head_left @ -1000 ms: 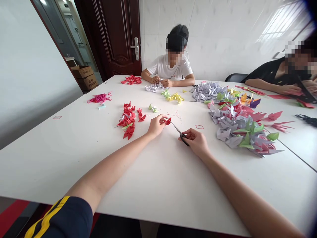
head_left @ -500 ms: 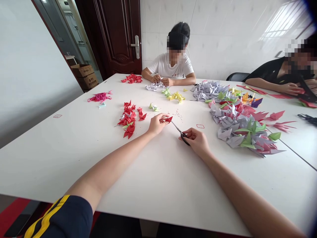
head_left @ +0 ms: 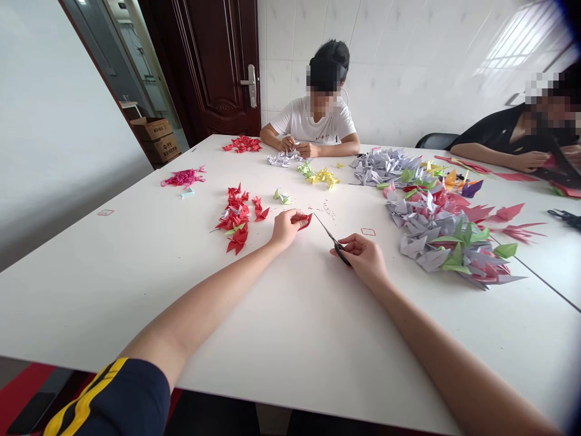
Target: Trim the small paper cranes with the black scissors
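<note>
My left hand [head_left: 287, 227] pinches a small red folded paper crane [head_left: 307, 222] above the middle of the white table [head_left: 254, 327]. Its far end sticks out to the right of my fingertips. In my right hand [head_left: 361, 255] is a pair of scissors [head_left: 341, 252] with dark handles. Their thin blades point up and left, with the tips just to the right of the red paper, apart from it. Tiny red paper scraps [head_left: 329, 212] are scattered beyond the blade tips. A heap of red cranes [head_left: 236, 218] lies to the left of my left hand.
A large pile of grey, pink and green cranes [head_left: 445, 230] spreads on the right. Yellow cranes [head_left: 324, 177] and pink string [head_left: 184, 177] lie farther off. Across the table a person in white [head_left: 318, 127] folds paper; another in black [head_left: 494, 136] sits at right.
The scissors have drawn slightly back to the right, away from the red paper. My left hand has turned the red crane a little, so it points differently.
</note>
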`<action>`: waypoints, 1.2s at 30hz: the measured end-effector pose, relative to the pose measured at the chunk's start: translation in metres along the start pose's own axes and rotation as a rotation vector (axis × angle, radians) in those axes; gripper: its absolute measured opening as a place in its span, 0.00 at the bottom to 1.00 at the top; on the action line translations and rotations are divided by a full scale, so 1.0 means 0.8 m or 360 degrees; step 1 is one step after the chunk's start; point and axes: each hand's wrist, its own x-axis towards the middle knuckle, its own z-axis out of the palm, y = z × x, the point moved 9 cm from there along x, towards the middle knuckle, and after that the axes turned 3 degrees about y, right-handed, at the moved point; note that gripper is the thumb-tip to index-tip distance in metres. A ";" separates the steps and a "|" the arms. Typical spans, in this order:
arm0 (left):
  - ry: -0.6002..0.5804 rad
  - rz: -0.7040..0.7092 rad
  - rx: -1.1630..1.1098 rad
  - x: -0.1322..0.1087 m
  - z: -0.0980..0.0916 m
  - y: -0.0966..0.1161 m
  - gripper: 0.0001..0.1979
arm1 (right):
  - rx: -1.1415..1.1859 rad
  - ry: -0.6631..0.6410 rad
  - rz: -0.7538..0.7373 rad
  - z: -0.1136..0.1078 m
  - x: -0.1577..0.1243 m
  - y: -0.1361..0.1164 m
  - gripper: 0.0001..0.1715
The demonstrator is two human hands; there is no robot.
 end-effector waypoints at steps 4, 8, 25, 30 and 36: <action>0.0017 -0.0014 -0.0039 -0.001 -0.001 0.001 0.04 | -0.0006 -0.0048 -0.0001 0.000 0.004 0.003 0.22; -0.0002 -0.0006 -0.0054 -0.001 0.000 0.001 0.02 | 0.0010 -0.0030 -0.0094 -0.010 0.011 -0.001 0.25; -0.0290 0.0093 -0.0076 -0.011 0.022 0.014 0.03 | 0.0089 -0.0104 -0.0096 0.000 0.004 -0.004 0.28; -0.0378 0.0131 -0.0096 -0.013 0.028 0.017 0.03 | -0.0054 -0.0076 -0.0212 0.005 0.001 -0.012 0.27; -0.0395 0.0066 -0.0174 -0.010 0.029 0.010 0.03 | -0.0139 0.0021 -0.0272 0.000 0.003 -0.014 0.27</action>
